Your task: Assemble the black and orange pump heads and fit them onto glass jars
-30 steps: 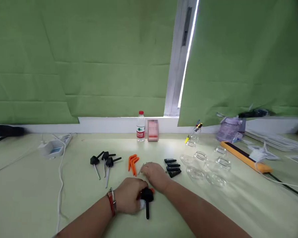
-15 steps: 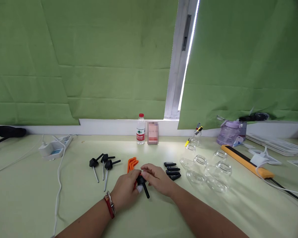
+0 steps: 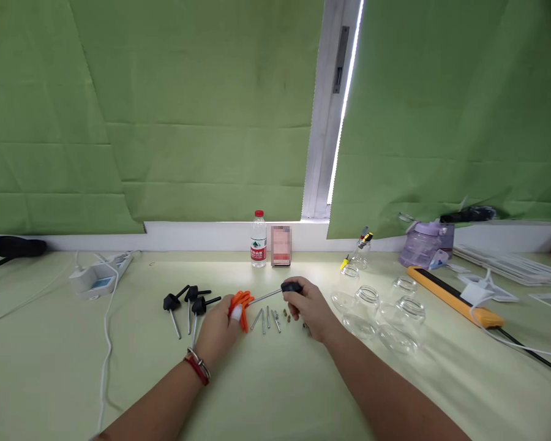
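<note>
Orange-red plastic (image 3: 234,300) is gripped in the left hand (image 3: 218,329); the right hand (image 3: 312,310) pinches a black-headed rod (image 3: 291,286).

Left hand (image 3: 219,329): shifts left and further onto the table, off the center spot; thumb now at the orange pieces (image 3: 243,306), unclear if gripping.
Right hand (image 3: 316,312): separates from the left, moves right; fingers now pinch the black end (image 3: 291,286) of a metal rod (image 3: 266,296) pointing left toward the orange pieces.
Hands gap: opens up, previously both together around a black part.
Metal pins (image 3: 263,321): uncovered, now visible between hands.
Brass bits (image 3: 286,315): likewise.
Black clips: now hidden behind right hand.
</note>
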`<state>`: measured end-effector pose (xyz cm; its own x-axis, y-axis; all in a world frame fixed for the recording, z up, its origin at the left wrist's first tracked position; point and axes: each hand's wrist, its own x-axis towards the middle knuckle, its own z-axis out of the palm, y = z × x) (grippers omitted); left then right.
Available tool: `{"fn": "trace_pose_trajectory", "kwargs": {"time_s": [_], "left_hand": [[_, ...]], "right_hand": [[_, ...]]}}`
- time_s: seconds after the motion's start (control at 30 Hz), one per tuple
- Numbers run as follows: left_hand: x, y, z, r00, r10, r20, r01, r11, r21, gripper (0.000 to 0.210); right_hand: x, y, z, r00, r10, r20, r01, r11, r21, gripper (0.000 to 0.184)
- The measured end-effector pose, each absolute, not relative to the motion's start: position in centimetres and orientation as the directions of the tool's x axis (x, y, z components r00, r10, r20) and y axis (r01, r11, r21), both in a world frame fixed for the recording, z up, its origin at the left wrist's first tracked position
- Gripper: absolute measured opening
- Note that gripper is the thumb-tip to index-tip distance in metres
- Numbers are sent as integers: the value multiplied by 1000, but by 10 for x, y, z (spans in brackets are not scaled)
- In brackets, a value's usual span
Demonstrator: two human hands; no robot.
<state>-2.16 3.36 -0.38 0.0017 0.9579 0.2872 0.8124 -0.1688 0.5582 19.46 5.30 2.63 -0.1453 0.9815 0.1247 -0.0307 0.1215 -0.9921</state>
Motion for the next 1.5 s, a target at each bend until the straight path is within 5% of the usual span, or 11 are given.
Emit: {"fn": "trace_pose_trajectory", "kwargs": {"time_s": [0.13,0.43,1.0,1.13,1.27,1.4,1.5], "left_hand": [[-38,54,-12,-211,956,202,823,62,565,33],[-44,61,-22,-205,963,177,835,78,544,46],[-30,43,-6,24,948,317,899,-159,408,26],[-16,24,1,321,825,465,793,-502,345,49],[-3,6,-1,591,685,426,604,-726,330,69],[-7,6,1,565,705,429,646,-702,302,60],[-21,18,6,350,784,513,730,-571,375,49]], "right_hand": [[201,55,33,-112,985,128,-22,126,-992,29],[194,54,18,-180,975,130,103,150,-983,39],[188,48,11,-258,961,103,199,157,-967,41],[180,37,15,-348,930,118,131,172,-976,39],[170,21,19,-516,846,133,-33,135,-990,47],[168,15,22,-563,807,178,-66,171,-983,64],[170,19,21,-517,832,203,-32,218,-975,67]]}}
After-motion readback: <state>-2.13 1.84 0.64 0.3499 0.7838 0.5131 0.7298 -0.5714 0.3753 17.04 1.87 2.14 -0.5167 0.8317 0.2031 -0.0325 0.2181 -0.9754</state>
